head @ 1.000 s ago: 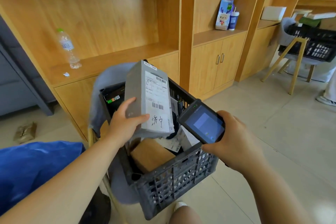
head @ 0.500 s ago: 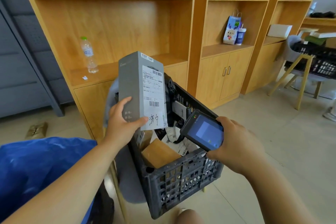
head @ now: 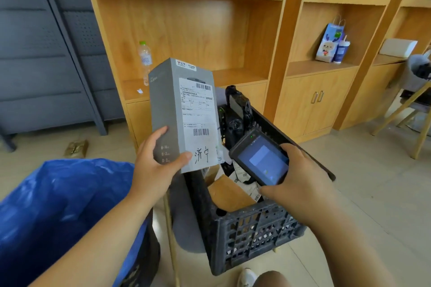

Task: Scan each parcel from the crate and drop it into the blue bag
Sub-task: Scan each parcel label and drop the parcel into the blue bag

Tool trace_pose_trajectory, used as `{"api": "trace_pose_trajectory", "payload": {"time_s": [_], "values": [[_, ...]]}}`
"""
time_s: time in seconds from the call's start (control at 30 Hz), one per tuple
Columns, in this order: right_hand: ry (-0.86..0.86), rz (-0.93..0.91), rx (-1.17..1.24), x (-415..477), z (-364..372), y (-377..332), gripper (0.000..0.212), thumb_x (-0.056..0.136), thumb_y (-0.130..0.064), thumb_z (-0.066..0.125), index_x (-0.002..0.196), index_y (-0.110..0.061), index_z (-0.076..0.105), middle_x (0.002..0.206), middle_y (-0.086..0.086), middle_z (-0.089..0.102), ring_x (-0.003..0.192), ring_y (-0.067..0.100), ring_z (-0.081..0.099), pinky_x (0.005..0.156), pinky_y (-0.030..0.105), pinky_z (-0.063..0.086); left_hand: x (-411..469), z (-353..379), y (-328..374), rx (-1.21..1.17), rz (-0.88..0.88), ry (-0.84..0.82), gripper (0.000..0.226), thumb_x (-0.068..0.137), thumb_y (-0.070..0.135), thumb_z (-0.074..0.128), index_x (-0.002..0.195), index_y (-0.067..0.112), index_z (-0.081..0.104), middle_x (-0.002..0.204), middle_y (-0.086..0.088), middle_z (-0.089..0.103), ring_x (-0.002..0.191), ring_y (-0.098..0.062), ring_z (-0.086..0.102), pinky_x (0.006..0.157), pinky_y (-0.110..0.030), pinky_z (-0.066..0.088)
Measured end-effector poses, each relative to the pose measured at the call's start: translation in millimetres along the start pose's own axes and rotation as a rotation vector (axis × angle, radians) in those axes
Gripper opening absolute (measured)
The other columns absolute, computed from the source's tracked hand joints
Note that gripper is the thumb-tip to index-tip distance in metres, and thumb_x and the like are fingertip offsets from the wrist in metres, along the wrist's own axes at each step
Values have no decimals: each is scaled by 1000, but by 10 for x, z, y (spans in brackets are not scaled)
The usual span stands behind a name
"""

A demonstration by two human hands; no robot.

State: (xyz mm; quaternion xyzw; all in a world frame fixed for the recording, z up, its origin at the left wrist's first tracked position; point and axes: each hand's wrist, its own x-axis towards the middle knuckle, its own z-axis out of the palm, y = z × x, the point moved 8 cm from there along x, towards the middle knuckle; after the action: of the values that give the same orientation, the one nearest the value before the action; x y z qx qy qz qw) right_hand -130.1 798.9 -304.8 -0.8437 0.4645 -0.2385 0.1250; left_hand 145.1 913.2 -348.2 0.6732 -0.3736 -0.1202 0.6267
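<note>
My left hand (head: pixel 156 165) grips a tall grey box parcel (head: pixel 179 109) by its lower end, upright, its white shipping label with barcodes facing me. My right hand (head: pixel 300 184) holds a black handheld scanner (head: pixel 258 161), screen lit, just right of the parcel's lower corner and above the crate. The dark grey plastic crate (head: pixel 251 233) below holds a brown padded parcel (head: pixel 228 193), white-labelled packets and black-wrapped parcels (head: pixel 238 109). The blue bag (head: pixel 58 205) lies open at lower left under my left forearm.
Wooden shelving and cabinets (head: pixel 310 98) stand behind the crate, with a water bottle (head: pixel 145 60) and a paper gift bag (head: pixel 330 42) on them. A small brown packet (head: pixel 76 148) lies on the floor. A wooden-legged stool (head: pixel 410 109) is at right.
The view has swung left and closer; my left hand has brought the grey parcel more upright and nearer the blue bag side, while the scanner stays beside its lower label.
</note>
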Motion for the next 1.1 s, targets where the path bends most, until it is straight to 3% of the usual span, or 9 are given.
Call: {"api": "trace_pose_trajectory", "payload": {"time_s": [0.17, 0.3, 0.37, 0.43, 0.53, 0.73, 1.0, 1.1], "values": [[-76, -125, 61, 14, 386, -580, 92, 59, -47, 77, 136, -22, 32, 114, -2, 51, 90, 21, 51, 66, 34, 45, -411, -769, -238, -37, -85, 141, 64, 64, 35, 83, 113, 59, 50, 115, 25, 56, 100, -10, 64, 63, -16, 56], [-129, -212, 69, -43, 682, -987, 85, 58, -46, 80, 127, -23, 36, 105, -3, 50, 80, 17, 44, 59, 29, 40, -788, -1477, -633, -54, -229, 335, 55, 68, 30, 83, 116, 39, 58, 109, 24, 62, 88, 0, 68, 56, -16, 54], [-156, -235, 83, -77, 806, -1143, 82, 55, -45, 82, 122, -23, 39, 100, -3, 51, 78, 18, 46, 59, 31, 44, -912, -1808, -805, 40, -302, 411, 50, 69, 35, 83, 112, 38, 59, 112, 20, 60, 90, -1, 66, 60, -20, 54], [-186, -250, 80, -110, 916, -1271, 83, 54, -44, 83, 122, -22, 39, 95, -4, 49, 77, 19, 49, 59, 34, 47, -953, -2080, -953, 270, -365, 420, 52, 74, 44, 77, 121, 33, 57, 124, 10, 55, 104, -8, 57, 77, -26, 50], [-202, -275, 78, -153, 1015, -1391, 82, 53, -43, 83, 120, -21, 41, 90, -7, 45, 76, 18, 49, 56, 32, 44, -921, -2268, -1183, 426, -472, 346, 53, 84, 48, 66, 128, 19, 57, 134, -2, 53, 107, -13, 50, 84, -27, 38], [-220, -248, 65, -151, 994, -1297, 88, 54, -44, 83, 126, -24, 37, 95, -6, 47, 80, 20, 53, 62, 37, 49, -873, -1906, -1350, 381, -540, 105, 20, 86, 40, 67, 93, 22, 70, 99, 6, 68, 87, -7, 62, 63, -18, 39], [-87, -84, 105, 45, 540, -520, 90, 52, -47, 79, 129, -25, 37, 93, -8, 48, 75, 17, 54, 54, 30, 42, -432, -737, -698, 400, -277, -184, 9, 83, 43, 68, 85, 34, 68, 89, 16, 69, 87, 4, 61, 75, -20, 47], [1, 3, 82, 93, 323, -96, 90, 49, -44, 83, 125, -26, 39, 91, -9, 45, 77, 17, 50, 55, 31, 41, -255, -266, -399, 371, -182, -259, 11, 82, 47, 68, 85, 37, 68, 86, 22, 68, 83, 10, 60, 70, -17, 44]]}}
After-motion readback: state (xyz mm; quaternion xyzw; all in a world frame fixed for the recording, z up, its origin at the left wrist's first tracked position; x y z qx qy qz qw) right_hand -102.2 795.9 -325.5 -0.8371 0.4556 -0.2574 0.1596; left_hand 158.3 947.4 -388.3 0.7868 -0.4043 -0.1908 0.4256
